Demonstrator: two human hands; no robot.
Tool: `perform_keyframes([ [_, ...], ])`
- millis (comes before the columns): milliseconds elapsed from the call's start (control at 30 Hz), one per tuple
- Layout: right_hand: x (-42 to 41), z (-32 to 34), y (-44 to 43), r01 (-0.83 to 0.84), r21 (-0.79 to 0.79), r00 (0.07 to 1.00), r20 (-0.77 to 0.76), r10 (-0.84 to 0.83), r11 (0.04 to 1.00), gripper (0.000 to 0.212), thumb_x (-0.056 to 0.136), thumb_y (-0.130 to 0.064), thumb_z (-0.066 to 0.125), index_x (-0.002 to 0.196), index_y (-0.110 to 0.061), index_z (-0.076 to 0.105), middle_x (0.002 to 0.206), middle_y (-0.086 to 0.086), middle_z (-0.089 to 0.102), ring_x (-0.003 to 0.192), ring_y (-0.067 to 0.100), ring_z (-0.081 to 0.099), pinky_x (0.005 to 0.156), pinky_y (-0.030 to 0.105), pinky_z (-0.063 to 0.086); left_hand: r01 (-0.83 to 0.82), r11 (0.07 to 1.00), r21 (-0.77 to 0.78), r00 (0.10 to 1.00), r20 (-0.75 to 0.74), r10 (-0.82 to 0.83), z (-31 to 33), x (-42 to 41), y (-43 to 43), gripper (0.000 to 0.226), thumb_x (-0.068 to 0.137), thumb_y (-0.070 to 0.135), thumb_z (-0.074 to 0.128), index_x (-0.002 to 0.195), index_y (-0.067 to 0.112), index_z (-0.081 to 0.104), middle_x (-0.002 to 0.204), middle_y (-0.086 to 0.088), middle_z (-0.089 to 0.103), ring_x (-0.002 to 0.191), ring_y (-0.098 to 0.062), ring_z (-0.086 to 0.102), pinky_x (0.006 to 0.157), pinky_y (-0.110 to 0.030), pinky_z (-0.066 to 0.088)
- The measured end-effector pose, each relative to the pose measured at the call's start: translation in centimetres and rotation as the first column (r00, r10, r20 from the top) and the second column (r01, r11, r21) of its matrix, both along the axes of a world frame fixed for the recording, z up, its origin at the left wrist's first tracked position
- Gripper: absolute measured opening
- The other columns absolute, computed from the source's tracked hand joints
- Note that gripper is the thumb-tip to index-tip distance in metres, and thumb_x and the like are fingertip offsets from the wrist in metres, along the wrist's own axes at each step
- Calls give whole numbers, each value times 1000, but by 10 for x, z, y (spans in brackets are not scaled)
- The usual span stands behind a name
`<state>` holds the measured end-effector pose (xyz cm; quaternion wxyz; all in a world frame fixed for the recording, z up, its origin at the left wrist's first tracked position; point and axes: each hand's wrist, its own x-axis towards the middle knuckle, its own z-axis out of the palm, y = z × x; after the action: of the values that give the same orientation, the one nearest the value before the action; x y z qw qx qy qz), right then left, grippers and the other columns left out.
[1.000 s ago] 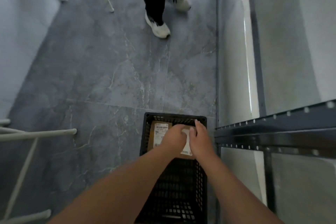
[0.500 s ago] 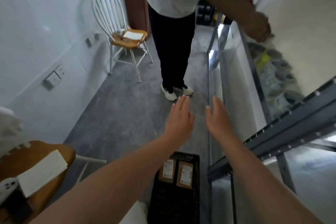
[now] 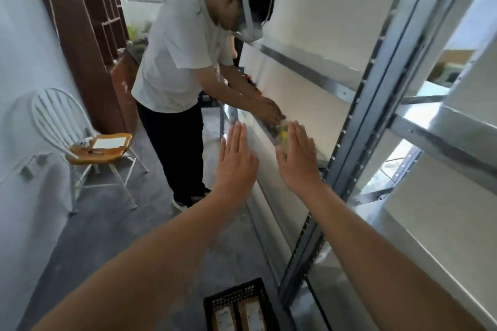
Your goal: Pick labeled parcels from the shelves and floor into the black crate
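Observation:
The black crate (image 3: 215,299) stands on the floor at the bottom of the view, beside the shelf post. Two brown parcels lie side by side in it, each with a white label: a left parcel (image 3: 224,319) and a right parcel (image 3: 252,313). My left hand (image 3: 236,161) and my right hand (image 3: 298,161) are raised flat in front of me, fingers straight, palms away, holding nothing. Both hover at shelf height, well above the crate. Blurred small items (image 3: 282,133) lie on the shelf just beyond my right hand.
A grey metal shelf unit (image 3: 376,75) with white panels fills the right side. Another person (image 3: 177,70) in a white shirt bends over the shelf ahead, blocking the aisle. A white chair (image 3: 88,148) with a wooden seat stands at the left wall, and a brown bookcase (image 3: 88,19) stands behind it.
My view has swung up from the crate to the shelf. Both hands left the parcels in the crate and rose, empty and flat, to shelf height.

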<state>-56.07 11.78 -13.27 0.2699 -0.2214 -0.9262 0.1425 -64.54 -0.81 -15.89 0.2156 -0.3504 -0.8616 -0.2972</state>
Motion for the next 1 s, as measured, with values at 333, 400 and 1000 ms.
perform_keyframes([
  [333,60,20,-64,334,34,942,14,-335,942,68,104,-34,34,157,-15,-4,165,0,-7,152,16,-8,123,40,-6,347,938,11,938,-10,-347,24,32,-22,62,104,28,30,156,9,3,165,-5,0,151,-12,-8,123,-35,-4],
  [400,81,14,-75,384,22,922,52,-385,923,69,104,-37,33,157,-15,-6,165,0,-10,151,15,-12,123,41,-6,404,914,-30,915,-9,-404,16,47,-20,63,104,29,28,156,10,0,165,-5,-2,151,-13,-9,124,-39,-1],
  [1000,289,28,-125,738,131,645,154,-749,662,74,103,-49,23,155,-14,-14,162,3,-24,149,18,-20,121,41,-13,763,646,14,646,-28,-763,23,228,-23,64,102,43,12,156,14,-4,164,-3,-10,150,-15,-13,124,-38,-1],
])
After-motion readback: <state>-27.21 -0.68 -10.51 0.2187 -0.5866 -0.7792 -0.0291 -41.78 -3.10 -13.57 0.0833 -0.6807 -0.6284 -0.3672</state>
